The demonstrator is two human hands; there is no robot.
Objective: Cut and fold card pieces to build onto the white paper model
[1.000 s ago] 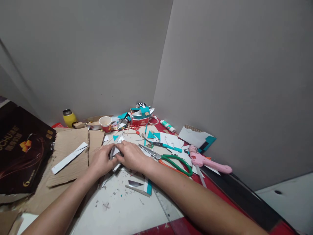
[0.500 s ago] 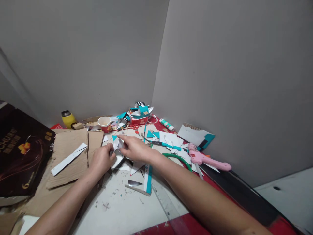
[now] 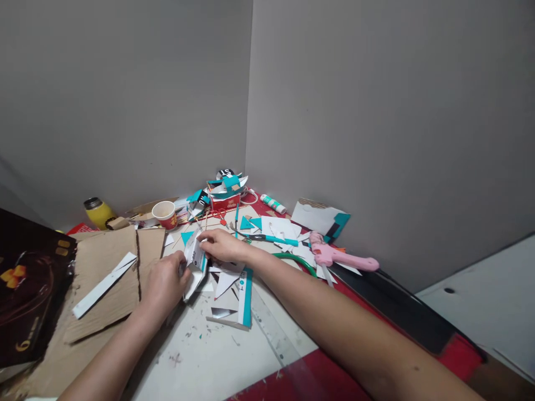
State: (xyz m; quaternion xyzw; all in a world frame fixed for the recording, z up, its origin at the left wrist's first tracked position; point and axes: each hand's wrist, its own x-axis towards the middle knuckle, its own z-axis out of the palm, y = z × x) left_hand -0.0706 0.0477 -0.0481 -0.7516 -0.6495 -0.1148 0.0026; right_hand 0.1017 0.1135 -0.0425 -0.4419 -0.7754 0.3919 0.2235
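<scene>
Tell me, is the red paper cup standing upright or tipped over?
Upright: the red paper cup stands on its base, its round open mouth facing up. Its contents cannot be seen.

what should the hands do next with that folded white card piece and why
Probably press the fold flat against the table. Both the left hand and the right hand pinch the folded card piece from opposite sides, and it stands tilted, partly lifted off the surface, with loose scraps right beside it.

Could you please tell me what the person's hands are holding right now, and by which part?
Both hands hold a small folded white card piece with a teal edge: the left hand grips its lower left side, the right hand pinches its top edge.
</scene>
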